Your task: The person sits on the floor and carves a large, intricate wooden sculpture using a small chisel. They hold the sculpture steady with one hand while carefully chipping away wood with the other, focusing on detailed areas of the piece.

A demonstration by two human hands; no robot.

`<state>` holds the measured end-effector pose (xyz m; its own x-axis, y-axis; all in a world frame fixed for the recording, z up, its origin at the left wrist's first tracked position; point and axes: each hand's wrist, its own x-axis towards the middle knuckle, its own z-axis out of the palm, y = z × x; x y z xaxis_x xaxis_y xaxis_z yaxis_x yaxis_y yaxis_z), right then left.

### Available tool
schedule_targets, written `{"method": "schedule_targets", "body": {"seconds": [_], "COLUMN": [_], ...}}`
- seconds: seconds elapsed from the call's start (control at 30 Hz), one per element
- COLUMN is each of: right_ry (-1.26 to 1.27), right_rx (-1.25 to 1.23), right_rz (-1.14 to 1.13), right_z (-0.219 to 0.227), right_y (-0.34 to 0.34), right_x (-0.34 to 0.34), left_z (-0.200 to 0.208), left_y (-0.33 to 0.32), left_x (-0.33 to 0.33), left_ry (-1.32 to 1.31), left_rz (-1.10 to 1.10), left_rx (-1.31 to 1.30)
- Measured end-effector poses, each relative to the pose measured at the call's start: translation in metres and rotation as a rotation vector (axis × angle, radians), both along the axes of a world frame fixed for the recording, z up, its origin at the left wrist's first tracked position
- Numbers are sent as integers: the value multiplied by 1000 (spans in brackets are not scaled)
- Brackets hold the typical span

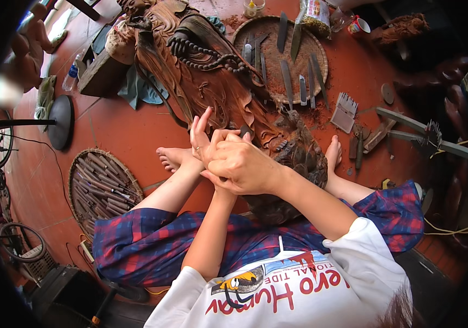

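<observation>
Over the lower end of a large carved wooden figure point(206, 82), my hands meet, the right in front of the left. My right hand point(245, 164) is closed in a fist. A small dark end point(245, 130) shows just above its knuckles; whether it belongs to a held tool or to the carving is unclear. My left hand point(199, 139) has its visible fingers stretched out and apart, one wearing a ring. The rest of it is hidden behind the right hand. The carving, with a robe and a string of beads, lies between my bare feet.
A round woven tray point(313, 46) holds several flat blades at the far side. At left, a round basket point(102, 188) is full of wooden-handled tools. Small chisels point(345, 112) lie right of the carving. A bottle point(71, 76) and a black round base point(62, 123) stand far left.
</observation>
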<state>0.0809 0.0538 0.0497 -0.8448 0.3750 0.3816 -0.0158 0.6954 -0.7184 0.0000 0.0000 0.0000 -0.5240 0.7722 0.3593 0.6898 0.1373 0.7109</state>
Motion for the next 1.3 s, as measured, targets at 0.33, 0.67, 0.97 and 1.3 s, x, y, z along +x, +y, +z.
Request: {"method": "schedule_targets", "body": {"seconds": [0.33,0.67,0.97,1.3], "right_ry": [58,-213,-1278,-1460], "right_rx": [10,344,575,1191], "right_rz": [-23,-363,830,-547], "right_z": [2,146,177,401], "right_y": [-6,40,74,244], "right_x": [3,65,-5,146], "left_z": [2,49,67,45], "left_y": [-13,-26,-27,-13], "left_x": [10,4,-26,-1], "left_ry": [-23,-697,-614,-1133], "left_rz": [3,-131,-104,-22], "left_rx": [-53,90,176,221]}}
